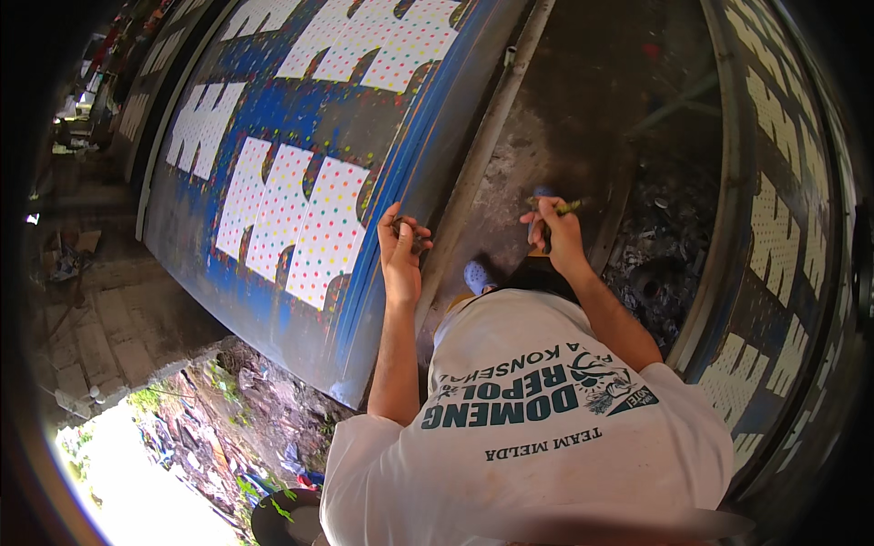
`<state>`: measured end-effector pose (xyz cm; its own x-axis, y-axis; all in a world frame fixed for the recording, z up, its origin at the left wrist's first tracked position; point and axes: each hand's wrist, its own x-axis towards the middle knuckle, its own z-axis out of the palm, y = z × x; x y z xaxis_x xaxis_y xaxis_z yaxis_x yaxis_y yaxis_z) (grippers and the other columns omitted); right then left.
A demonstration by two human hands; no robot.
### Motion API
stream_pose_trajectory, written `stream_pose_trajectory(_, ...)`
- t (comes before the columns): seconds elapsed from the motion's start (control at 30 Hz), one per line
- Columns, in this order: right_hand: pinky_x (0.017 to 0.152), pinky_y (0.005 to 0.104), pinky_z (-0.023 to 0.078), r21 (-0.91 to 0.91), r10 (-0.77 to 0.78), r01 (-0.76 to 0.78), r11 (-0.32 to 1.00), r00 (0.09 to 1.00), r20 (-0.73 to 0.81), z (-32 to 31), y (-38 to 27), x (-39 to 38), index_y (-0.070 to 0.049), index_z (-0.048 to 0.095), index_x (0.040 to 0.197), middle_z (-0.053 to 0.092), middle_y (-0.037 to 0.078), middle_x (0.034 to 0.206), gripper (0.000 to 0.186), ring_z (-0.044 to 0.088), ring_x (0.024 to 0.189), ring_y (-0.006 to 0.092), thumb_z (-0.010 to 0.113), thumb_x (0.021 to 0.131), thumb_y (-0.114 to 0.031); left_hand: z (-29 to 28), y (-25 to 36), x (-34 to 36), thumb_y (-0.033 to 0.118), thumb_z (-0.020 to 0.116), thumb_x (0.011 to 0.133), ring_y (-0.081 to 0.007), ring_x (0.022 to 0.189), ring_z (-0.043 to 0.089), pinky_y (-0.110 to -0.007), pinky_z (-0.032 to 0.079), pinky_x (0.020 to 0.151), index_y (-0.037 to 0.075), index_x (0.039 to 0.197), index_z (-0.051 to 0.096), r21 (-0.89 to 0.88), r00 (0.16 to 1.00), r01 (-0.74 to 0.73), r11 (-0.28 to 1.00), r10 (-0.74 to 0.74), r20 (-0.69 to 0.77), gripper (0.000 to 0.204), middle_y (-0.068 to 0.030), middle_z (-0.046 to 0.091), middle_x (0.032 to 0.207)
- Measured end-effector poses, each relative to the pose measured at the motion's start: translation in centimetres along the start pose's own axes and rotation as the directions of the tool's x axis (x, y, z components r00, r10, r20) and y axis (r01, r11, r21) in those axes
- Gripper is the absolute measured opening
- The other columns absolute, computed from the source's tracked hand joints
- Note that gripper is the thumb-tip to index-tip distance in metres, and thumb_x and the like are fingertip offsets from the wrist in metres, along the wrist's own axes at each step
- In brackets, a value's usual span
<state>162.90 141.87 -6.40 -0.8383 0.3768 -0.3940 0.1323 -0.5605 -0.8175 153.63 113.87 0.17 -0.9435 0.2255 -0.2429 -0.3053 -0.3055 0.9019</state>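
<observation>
My left hand is raised beside the near edge of a long printing table. Its fingers curl round a small dark thing that I cannot make out. Over the aisle, my right hand pinches a short, slim tool, yellowish-green and dark, perhaps a pen or brush; its kind is unclear. On the table to my left lie white cut pieces of fabric with coloured dots, side by side on a blue, paint-specked surface. Neither hand touches them.
A second long table with rows of pale dotted pieces runs along the right. Between the tables is a dirty concrete floor, with dark litter by the right table. A dark round tub stands at lower left.
</observation>
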Motion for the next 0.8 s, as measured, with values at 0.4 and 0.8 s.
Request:
stream_pose_trajectory(0.4, 0.047, 0.0235, 0.041, 0.213, 0.188, -0.181, 0.960, 0.982, -0.011, -3.5, -13.8, 20.5, -0.005, 0.061, 0.118, 0.076, 0.016, 0.090, 0.033, 0.051, 0.050, 0.0077, 0.071, 0.103, -0.032, 11.5, 0.1, 10.7, 0.023, 0.074, 0.099, -0.0131, 0.102, 0.054, -0.034, 0.047, 0.098, 0.010, 0.160, 0.032, 0.292, 0.994, -0.104, 0.951, 0.093, 0.052, 0.075, -0.0019, 0.048, 0.118)
stream_pose_trajectory(0.8, 0.052, 0.0236, 0.044, 0.155, 0.547, -0.558, 0.815, 0.830, 0.110, -2.7, -16.4, 28.9, -0.009, 0.059, 0.108, 0.073, 0.010, 0.082, 0.024, 0.050, 0.052, 0.0069, 0.069, 0.105, -0.030, 23.8, -0.8, 26.0, 0.020, 0.080, 0.097, -0.0095, 0.085, 0.055, -0.027, 0.047, 0.080, 0.005, 0.121, 0.072, 0.754, 0.978, -0.134, 0.643, 0.208, -0.004, 0.030, 0.0022, 0.060, 0.094)
